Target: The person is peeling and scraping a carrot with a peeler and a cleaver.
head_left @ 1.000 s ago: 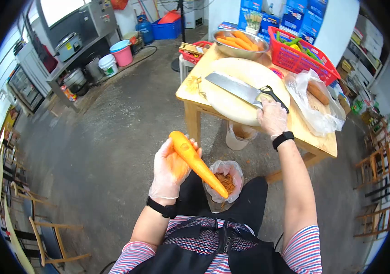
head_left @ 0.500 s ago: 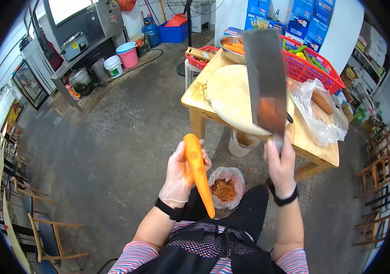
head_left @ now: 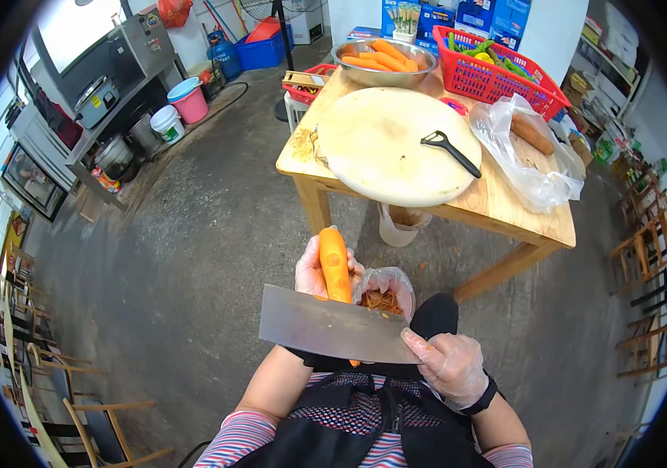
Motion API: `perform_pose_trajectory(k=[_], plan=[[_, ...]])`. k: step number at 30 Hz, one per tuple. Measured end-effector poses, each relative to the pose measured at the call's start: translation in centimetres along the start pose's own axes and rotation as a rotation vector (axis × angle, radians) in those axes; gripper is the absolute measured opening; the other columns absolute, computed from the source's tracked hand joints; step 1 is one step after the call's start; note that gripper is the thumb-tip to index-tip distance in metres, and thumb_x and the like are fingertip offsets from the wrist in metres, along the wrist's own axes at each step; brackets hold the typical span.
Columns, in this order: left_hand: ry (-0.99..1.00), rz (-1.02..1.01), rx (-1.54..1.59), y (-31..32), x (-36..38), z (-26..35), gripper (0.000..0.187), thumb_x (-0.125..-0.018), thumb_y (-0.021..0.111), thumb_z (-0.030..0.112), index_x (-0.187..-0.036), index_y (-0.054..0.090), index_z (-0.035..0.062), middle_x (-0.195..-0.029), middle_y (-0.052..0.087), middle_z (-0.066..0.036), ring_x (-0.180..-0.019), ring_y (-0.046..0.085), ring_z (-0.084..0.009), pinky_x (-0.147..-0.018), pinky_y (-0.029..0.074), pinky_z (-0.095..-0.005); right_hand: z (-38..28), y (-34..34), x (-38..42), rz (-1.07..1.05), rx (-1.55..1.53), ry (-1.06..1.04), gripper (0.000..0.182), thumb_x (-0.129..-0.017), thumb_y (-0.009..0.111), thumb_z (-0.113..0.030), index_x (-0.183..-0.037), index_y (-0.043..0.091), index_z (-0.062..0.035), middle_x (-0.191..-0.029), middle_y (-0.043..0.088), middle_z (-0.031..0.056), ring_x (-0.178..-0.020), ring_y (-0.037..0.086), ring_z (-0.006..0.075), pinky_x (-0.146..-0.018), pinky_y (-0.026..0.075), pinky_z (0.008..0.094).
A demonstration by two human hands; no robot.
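Note:
My left hand (head_left: 311, 267), in a clear plastic glove, is wrapped round a peeled orange carrot (head_left: 334, 264) above my lap. My gloved right hand (head_left: 453, 368) grips a cleaver (head_left: 333, 326) at its handle end, which the fingers hide. The wide blade lies across the carrot in this view and covers its lower part; only the tip shows below. Under my hands stands a bag-lined bin (head_left: 403, 290) with orange peelings in it. Ahead, a black peeler (head_left: 454, 154) lies on the round cutting board (head_left: 372, 140).
On the wooden table (head_left: 505, 222) are a steel bowl (head_left: 357, 76) of peeled carrots, a red basket (head_left: 466, 76) of green vegetables, and a plastic bag (head_left: 497, 125) with an unpeeled carrot (head_left: 532, 134). A white bucket (head_left: 397, 232) stands below its front edge.
The cleaver has come down from in front of the table to lie across the carrot, turned sideways. My view has shifted, and the peeler on the board now shows.

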State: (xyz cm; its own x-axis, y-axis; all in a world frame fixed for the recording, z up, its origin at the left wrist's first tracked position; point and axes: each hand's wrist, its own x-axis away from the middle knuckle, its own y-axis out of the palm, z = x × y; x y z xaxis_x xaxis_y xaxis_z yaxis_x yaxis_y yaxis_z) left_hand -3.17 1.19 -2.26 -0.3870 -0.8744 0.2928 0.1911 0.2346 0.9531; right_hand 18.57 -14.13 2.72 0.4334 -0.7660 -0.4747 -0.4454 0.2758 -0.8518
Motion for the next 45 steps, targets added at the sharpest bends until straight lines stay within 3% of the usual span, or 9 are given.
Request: perform_pose_trajectory(k=[8,15,17,21,23,45], plan=[[0.045,-0.006,-0.215,0.8,0.4,-0.2,0.033,-0.099,0.049,0.038,-0.116,0.06,0.0121,-0.083,0.06,-0.01,-0.072,0.055,-0.0229,-0.079,0.045,-0.0412,-0.3,0.8,0.7,0.011,0.004,0.057,0.051,-0.078,0.072,-0.012,-0.128,0.063,-0.0165,-0.063,0.045,0.0003,-0.051,0.05,0.0171,-0.045,0.041,0.0323],[0.043,0.013,-0.327,2.4,1.6,-1.2,0.032,-0.1,0.049,0.036,-0.117,0.059,0.0117,-0.083,0.06,-0.01,-0.075,0.057,-0.0215,-0.081,0.047,-0.0426,-0.4,1.0,0.6,-0.029,-0.051,0.11,0.051,-0.078,0.072,-0.01,-0.128,0.062,-0.0127,-0.063,0.045,0.0007,-0.051,0.051,0.0179,-0.046,0.043,0.0337],[0.032,-0.019,-0.286,2.5,1.6,-1.2,0.031,-0.101,0.05,0.035,-0.117,0.057,0.0098,-0.084,0.062,-0.008,-0.073,0.063,-0.0185,-0.069,0.058,-0.036,-0.4,1.0,0.7,-0.032,-0.04,0.122,0.053,-0.077,0.072,-0.009,-0.129,0.061,-0.012,-0.063,0.046,0.0007,-0.052,0.051,0.0179,-0.047,0.044,0.0337],[0.029,-0.056,-0.343,2.9,1.9,-1.1,0.03,-0.101,0.05,0.035,-0.115,0.057,0.0097,-0.085,0.063,-0.008,-0.074,0.063,-0.0183,-0.068,0.058,-0.0349,-0.3,0.8,0.8,-0.021,-0.061,0.109,0.054,-0.076,0.072,-0.009,-0.13,0.06,-0.0115,-0.063,0.046,0.0007,-0.052,0.052,0.0177,-0.047,0.044,0.0334],[0.027,-0.019,-0.369,3.0,1.8,-1.1,0.03,-0.1,0.05,0.035,-0.115,0.059,0.0115,-0.084,0.062,-0.008,-0.077,0.059,-0.0195,-0.08,0.049,-0.041,-0.3,0.8,0.7,-0.022,-0.049,0.1,0.054,-0.077,0.072,-0.008,-0.129,0.06,-0.0115,-0.063,0.045,0.0006,-0.052,0.051,0.0174,-0.047,0.043,0.0332],[0.042,0.067,-0.382,0.4,0.4,-1.3,0.03,-0.098,0.055,0.041,-0.106,0.06,0.0128,-0.088,0.064,-0.007,-0.076,0.064,-0.0186,-0.078,0.054,-0.0404,0.6,5.1,1.9,0.129,0.024,0.141,0.054,-0.08,0.069,-0.009,-0.132,0.059,-0.0139,-0.066,0.045,0.0027,-0.052,0.051,0.0202,-0.049,0.044,0.0347]])
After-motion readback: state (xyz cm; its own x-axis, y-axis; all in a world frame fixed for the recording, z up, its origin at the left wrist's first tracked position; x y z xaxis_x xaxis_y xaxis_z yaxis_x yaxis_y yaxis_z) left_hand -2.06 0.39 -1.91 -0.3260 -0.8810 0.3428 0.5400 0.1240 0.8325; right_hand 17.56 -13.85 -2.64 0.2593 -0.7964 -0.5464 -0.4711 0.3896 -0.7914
